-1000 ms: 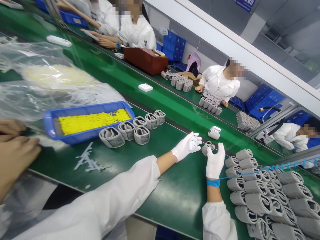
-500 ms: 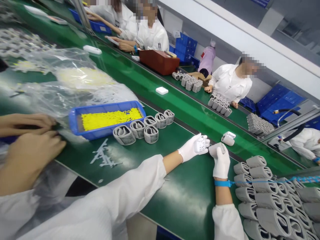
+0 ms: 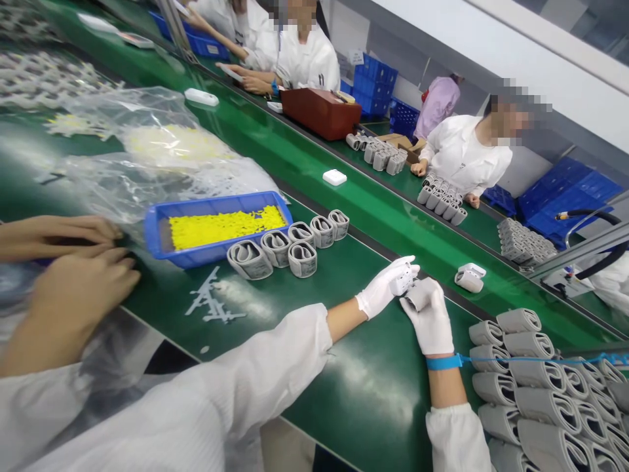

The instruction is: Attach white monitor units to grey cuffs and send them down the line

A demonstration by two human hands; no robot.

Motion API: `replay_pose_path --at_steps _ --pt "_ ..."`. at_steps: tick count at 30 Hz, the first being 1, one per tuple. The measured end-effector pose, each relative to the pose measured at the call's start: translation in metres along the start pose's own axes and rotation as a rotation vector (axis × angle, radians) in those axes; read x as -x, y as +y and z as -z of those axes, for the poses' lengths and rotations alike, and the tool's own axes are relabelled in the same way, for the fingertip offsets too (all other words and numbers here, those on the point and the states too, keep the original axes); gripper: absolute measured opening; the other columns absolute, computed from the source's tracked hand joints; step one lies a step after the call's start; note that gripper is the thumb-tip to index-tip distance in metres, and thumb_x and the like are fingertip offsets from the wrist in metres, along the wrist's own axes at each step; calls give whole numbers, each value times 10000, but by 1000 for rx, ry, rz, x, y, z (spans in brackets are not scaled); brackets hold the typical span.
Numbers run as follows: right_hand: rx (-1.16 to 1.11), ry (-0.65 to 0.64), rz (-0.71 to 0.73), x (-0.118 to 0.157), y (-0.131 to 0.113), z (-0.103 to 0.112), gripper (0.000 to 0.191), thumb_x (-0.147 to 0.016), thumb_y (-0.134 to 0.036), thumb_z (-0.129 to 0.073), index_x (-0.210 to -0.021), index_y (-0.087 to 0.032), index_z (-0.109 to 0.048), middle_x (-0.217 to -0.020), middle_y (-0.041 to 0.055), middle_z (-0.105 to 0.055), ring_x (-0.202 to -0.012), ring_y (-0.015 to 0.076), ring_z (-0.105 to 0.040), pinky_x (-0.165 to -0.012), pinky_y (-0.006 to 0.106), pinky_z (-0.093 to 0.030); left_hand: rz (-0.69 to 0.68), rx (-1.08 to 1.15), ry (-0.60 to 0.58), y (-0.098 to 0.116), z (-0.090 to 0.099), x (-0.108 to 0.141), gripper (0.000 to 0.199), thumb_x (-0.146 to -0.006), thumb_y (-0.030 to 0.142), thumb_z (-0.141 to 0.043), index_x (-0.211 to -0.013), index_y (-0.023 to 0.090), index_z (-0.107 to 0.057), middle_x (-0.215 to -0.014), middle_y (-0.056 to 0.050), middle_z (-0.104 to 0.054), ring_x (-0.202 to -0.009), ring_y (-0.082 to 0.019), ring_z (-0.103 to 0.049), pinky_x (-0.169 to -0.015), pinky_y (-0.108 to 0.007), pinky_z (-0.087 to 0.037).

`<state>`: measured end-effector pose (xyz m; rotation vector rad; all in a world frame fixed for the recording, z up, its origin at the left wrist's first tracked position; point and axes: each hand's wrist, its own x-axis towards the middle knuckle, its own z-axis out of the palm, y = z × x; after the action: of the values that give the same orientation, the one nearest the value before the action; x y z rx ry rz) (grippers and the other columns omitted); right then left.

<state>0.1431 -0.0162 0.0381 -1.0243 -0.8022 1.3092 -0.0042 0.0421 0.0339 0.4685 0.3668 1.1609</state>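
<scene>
My left hand (image 3: 383,290), in a white glove, holds a small white plastic device (image 3: 402,283) against its palm and fingers. Close beside it, my gloved right hand (image 3: 434,322) grips a rolled grey cuff (image 3: 417,296) between thumb and fingers. The cuff and the device are very near each other; whether they touch I cannot tell. A blue wrist strap (image 3: 445,362) with a cord circles my right wrist. Just past my right hand, on the green belt, lies another grey cuff with a white device (image 3: 470,276) on it.
Stacked grey cuffs (image 3: 535,373) fill the right side. To the left, several rolled cuffs (image 3: 302,259) stand beside a blue tray (image 3: 162,246) of yellow pieces, near white strips (image 3: 213,301) and plastic bags (image 3: 162,144). A co-worker's hands (image 3: 83,282) rest at far left; other people sit across the belt (image 3: 275,154).
My hands have drawn closer together. The white device has tilted, and my right hand has turned with the cuff toward it. The whole view has shifted slightly.
</scene>
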Motion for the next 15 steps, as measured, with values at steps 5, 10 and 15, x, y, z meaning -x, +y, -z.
replay_pose_path --at_steps 5,10,15 --pt "-130 -55 -141 1 -2 4 638 -874 -404 -850 -1462 -390 -605 -1519 60 -638 -1333 286 -667 -1130 635 -529 -28 18 1 1 2 -3 449 -954 257 -762 -1384 157 -678 -1243 -143 -758 -1099 -235 -726 -1063 -373 -516" --pt "-167 -60 -150 0 3 4 509 -878 -437 -856 -1348 -298 -721 -1473 89 -690 -1380 311 -642 -1181 628 -493 -60 45 17 2 4 -5 384 -969 265 -746 -1329 139 -707 -1247 -144 -765 -1170 -245 -715 -1121 -386 -506" --pt "-144 -94 -161 1 5 -1 531 -875 -463 -851 -1351 -264 -725 -1504 107 -672 -1426 333 -608 -1211 621 -466 -108 -62 -55 4 -2 3 425 -957 358 -778 -1323 149 -725 -1332 -145 -748 -1294 -291 -670 -1178 -398 -470"
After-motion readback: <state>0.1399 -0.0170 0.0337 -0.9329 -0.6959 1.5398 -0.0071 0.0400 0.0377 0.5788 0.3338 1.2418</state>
